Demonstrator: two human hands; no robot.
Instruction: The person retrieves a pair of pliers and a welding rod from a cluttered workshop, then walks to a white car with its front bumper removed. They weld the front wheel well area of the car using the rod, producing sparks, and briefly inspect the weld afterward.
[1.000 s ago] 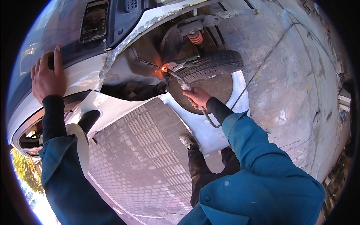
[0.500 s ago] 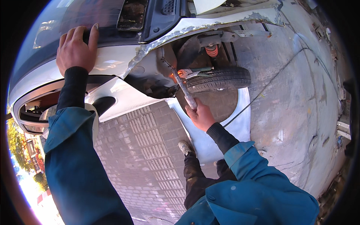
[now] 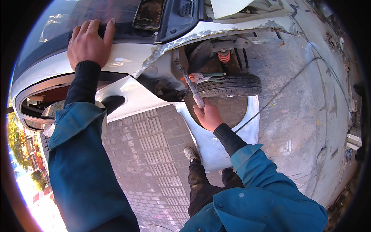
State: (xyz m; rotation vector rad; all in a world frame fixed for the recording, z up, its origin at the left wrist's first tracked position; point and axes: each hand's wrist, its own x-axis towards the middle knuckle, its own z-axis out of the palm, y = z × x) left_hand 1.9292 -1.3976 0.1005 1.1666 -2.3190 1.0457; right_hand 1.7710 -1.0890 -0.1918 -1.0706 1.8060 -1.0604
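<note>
My left hand (image 3: pixel 89 44) lies with its fingers spread on the white car's windshield (image 3: pixel 83 12), by the white pillar (image 3: pixel 125 54). Nothing is held in it. Wrapped round the pale, worn handle of a long hand tool, my right hand (image 3: pixel 208 115) is in front of the car's open wheel well. The hand tool (image 3: pixel 193 88) slants up and left, its narrow dark end against or close to the grey inner body panel (image 3: pixel 167 69); I cannot tell its exact kind. Beside its shaft an orange glow (image 3: pixel 184 79) shows. A black tyre (image 3: pixel 230 86) is just right of the tool.
A white fender panel (image 3: pixel 216 149) lies on the ground by my feet. A dark cable (image 3: pixel 276 96) runs across the concrete. Above the tyre are a red coil spring (image 3: pixel 224 57) and the bare, jagged body edge (image 3: pixel 216 28). The side mirror (image 3: pixel 114 103) juts out below my left hand.
The view has shifted, so the car appears slightly farther right and lower. Both hands keep their places, and the orange glow beside the tool looks dimmer.
</note>
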